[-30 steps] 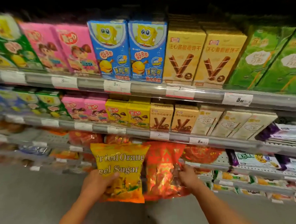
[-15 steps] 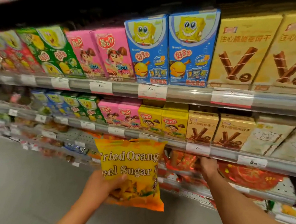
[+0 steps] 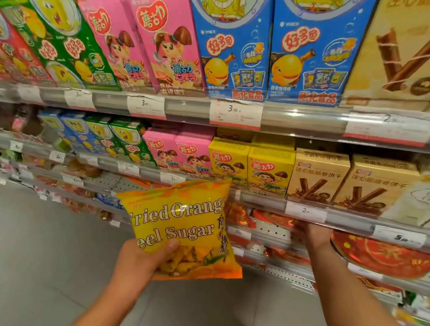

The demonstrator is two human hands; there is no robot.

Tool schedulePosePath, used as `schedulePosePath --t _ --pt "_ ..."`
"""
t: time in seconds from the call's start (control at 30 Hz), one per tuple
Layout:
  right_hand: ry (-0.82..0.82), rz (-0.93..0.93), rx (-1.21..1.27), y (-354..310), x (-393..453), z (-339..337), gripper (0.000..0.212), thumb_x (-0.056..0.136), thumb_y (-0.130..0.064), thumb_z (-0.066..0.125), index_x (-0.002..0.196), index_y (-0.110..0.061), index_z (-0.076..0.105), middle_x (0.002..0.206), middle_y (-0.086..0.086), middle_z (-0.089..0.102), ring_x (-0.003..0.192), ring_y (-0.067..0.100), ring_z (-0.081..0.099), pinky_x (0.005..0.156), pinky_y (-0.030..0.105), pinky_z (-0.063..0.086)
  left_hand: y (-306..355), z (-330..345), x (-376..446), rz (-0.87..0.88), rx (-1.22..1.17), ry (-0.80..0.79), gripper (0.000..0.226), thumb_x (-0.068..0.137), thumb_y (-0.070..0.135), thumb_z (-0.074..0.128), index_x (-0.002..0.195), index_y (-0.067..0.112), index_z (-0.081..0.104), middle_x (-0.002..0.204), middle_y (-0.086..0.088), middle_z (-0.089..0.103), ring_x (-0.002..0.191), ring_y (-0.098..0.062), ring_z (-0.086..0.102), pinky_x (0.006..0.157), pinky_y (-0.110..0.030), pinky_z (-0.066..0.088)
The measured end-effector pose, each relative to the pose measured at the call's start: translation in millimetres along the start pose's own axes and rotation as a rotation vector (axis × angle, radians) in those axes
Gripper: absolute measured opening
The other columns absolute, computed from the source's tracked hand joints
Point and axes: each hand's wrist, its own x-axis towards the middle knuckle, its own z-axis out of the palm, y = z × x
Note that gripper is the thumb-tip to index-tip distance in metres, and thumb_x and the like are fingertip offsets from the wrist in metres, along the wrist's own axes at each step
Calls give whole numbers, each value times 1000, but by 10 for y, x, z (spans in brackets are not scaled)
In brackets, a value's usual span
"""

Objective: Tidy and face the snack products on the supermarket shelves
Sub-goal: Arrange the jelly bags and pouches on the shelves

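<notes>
L hand [image 3: 139,260] grips yellow bag [image 3: 182,229] — R hand [image 3: 315,235] under shelf.

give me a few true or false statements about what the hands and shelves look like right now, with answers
1. The left hand grips a yellow bag printed with English words. True.
2. The right hand holds a blue box. False: it reaches under the shelf rail toward the red packets; what it grips is hidden.
3. The yellow bag lies flat on a shelf. False: it is held up in front of the shelves.
4. Two blue boxes stand side by side on the top shelf. True.
5. The pink boxes stand right of the blue boxes. False: they stand left.
</notes>
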Motion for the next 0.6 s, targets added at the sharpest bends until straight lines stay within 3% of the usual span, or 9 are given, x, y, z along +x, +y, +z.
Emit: schedulePosePath --t 0.13,0.23,0.37,0.4,0.5,0.57,0.6 --pt "56 -214 -192 114 9 -77 10 101 -6 55 102 -9 64 106 23 69 96 39 67 88 54 56 -91 5 35 -14 4 -5 27 67 39 82 94 42 78 95 6 79 88 -14 76 83 -38 57" --pt "18 -122 -261 95 49 -162 20 103 -9 53 88 -4 65 102 36 67 89 47 68 89 64 54 -112 43 45 -36 9 -9 26 65 41 82 91 39 80 94 7 79 87 -12 76 83 -37 57" --pt "-97 -50 -473 -86 76 -223 18 102 0 49 98 7 65 107 34 66 78 31 68 77 43 56 -54 91 90 -56 35 -57 40 65 41 83 103 28 78 96 6 79 91 -16 75 89 -42 57" --pt "-93 -36 -540 -143 15 -225 17 100 2 51 99 8 66 111 34 67 81 33 67 80 45 54 -29 101 107 -46 34 -66 43 65 41 83 105 27 76 96 7 79 91 -15 75 88 -41 57" --pt "56 -71 -750 -276 -409 -266 31 96 -6 60 125 3 62 124 25 66 110 42 63 92 44 50 27 152 122 -4 13 -115 40 67 40 83 105 31 75 96 10 78 87 -12 76 77 -36 58" --pt "89 -157 -695 -240 -932 -308 43 94 -9 65 136 -6 54 122 17 66 108 38 65 84 36 50 61 189 110 -19 -13 -161 29 70 37 84 99 39 76 93 6 79 82 -17 77 68 -38 62" --pt "62 -196 -659 -196 -1191 -332 40 93 -9 68 132 -7 58 118 15 69 105 36 67 81 36 50 77 216 110 -38 -24 -177 27 71 35 85 95 42 76 90 4 79 79 -20 77 64 -40 62"
